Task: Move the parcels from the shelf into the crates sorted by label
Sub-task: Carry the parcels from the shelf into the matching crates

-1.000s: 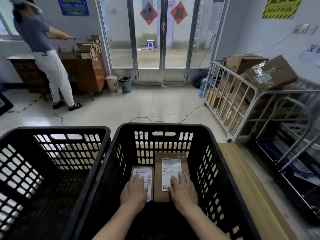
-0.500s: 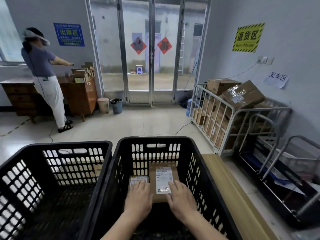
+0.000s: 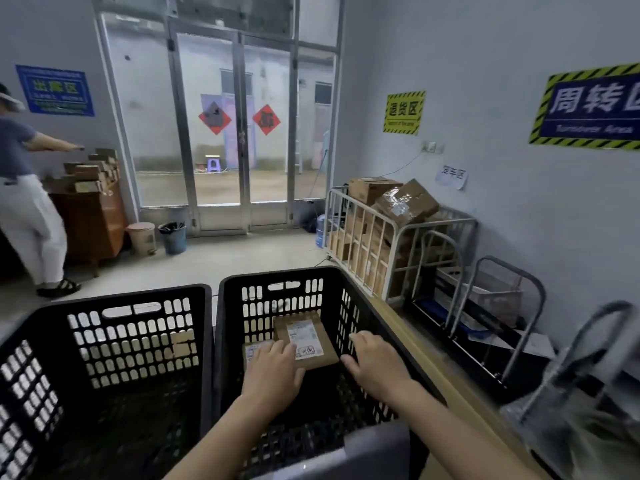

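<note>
Hands over the right crate (image 3: pixel 349 282), left hand (image 3: pixel 273 372) flat with fingers spread on two parcels (image 3: pixel 306 341), right hand (image 3: pixel 375 365) loosely open, holding nothing, left crate (image 3: pixel 104 299) beside.

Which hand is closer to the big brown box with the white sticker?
Left. The left hand lies against the near left corner of the larger parcel, in the right crate. The right hand is just off the parcel's right side, not touching it.

The right hand (image 3: pixel 377 367) has lifted off the larger parcel (image 3: pixel 306 341) and now hovers open beside it; the left hand (image 3: pixel 273 370) has slid partly off the smaller parcel (image 3: pixel 252 351); the view has tilted upward.
</note>
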Tool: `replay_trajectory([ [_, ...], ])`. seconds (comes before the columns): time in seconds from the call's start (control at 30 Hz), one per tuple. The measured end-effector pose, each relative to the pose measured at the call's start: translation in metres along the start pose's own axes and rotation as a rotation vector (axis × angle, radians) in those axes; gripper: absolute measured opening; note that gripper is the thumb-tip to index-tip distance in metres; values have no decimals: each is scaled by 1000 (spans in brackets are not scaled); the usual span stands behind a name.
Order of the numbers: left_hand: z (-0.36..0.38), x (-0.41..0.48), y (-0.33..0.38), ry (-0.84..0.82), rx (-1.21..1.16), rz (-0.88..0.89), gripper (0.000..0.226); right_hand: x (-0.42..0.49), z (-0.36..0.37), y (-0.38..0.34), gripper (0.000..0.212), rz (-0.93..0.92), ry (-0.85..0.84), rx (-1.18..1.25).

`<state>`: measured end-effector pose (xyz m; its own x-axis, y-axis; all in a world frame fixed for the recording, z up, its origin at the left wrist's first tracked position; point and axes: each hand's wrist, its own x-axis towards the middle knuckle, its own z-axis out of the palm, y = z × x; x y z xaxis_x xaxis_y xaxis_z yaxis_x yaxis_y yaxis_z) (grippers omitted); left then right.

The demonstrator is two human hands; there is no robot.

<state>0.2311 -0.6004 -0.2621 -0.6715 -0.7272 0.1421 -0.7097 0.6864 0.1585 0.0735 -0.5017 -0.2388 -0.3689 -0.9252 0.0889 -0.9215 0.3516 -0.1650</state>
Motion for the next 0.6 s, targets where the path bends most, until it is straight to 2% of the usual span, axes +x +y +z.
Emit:
replay_trajectory([
  [0.2, -32, -46, 25, 65, -44, 151, 43, -78, -35, -6, 51, 121, 115, 2],
  [0.5, -53, -94, 87, 45, -117, 344, 42, -183, -48, 4, 43, 344, 179, -18],
  [0.6, -55, -105, 109, 42, -115, 414, 45, -212, -57, 13, 49, 417, 174, -32],
])
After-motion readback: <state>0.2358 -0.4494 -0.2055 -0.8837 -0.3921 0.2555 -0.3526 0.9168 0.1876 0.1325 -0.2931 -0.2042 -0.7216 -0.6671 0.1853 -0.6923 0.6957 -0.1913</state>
